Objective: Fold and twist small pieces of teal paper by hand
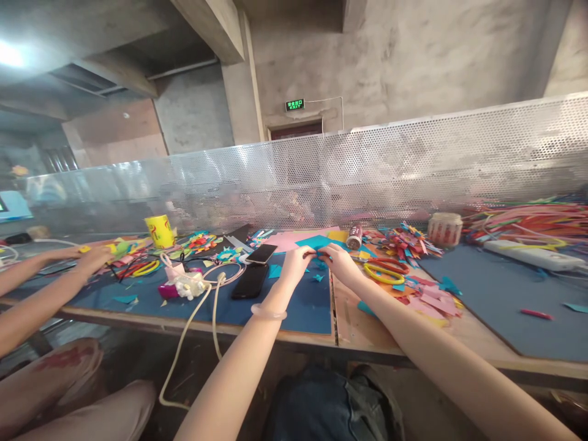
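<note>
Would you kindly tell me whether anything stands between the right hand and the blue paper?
Nothing visible does: the right hand has its fingertips on the blue paper, facing the left hand. The yellow loop lies off to the right, out of the way.

Blue paper (318, 241), red-marked yellow tub (160, 231)

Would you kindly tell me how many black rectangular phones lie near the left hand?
2. One black phone with a silvery edge lies left of the left hand; the other, an all-black phone, lies nearer the viewer on the blue mat. Others may be hidden.
</note>
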Action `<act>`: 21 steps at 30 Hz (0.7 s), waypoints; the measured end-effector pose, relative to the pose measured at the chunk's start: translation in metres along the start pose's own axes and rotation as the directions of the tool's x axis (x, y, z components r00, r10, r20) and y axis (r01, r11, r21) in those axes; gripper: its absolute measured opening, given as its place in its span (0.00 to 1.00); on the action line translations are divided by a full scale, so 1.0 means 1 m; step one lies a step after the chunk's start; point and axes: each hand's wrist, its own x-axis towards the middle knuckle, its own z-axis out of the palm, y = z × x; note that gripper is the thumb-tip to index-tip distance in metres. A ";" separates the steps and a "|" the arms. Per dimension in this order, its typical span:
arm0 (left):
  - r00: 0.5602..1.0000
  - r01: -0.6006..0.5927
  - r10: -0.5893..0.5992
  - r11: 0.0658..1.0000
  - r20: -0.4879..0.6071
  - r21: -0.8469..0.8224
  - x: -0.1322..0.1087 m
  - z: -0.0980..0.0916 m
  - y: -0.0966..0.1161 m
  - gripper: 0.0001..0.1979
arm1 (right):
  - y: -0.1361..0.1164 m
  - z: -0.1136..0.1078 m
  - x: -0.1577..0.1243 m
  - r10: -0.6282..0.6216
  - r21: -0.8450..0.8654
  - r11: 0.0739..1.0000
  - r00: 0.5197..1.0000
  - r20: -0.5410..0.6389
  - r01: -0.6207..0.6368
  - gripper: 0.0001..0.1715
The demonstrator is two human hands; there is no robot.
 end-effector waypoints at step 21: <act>0.998 -0.023 0.027 0.996 0.048 -0.088 -0.002 0.004 -0.002 0.03 | -0.007 0.001 -0.001 0.050 -0.005 0.999 0.999 -0.016 -0.050 0.12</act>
